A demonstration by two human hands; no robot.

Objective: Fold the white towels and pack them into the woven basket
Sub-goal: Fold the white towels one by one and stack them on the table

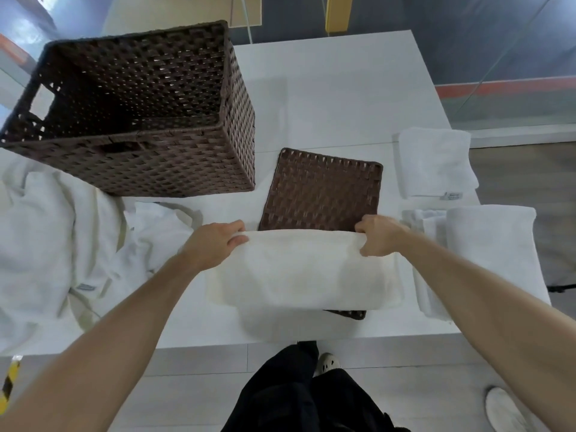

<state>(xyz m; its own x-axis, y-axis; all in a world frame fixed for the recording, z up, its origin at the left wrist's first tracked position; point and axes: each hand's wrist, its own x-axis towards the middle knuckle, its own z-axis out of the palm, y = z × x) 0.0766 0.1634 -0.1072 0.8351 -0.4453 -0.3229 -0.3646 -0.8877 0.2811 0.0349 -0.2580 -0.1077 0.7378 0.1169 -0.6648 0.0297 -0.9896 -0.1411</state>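
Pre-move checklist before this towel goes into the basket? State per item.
1. Grip: left hand and right hand each pinch a far corner of the towel: ok.
2. Fold finished: the towel's near edge droops over the table edge, layers hidden: cannot tell.
3. Basket open and empty: lid is off, no towel inside: ok.
4. Lid clear of the towel: towel lies over its near part: not ok.
5. Path to basket: it stands far-left, nothing between: ok.
6. Remaining work: folded towels wait on the right, unfolded pile on the left: not ok.
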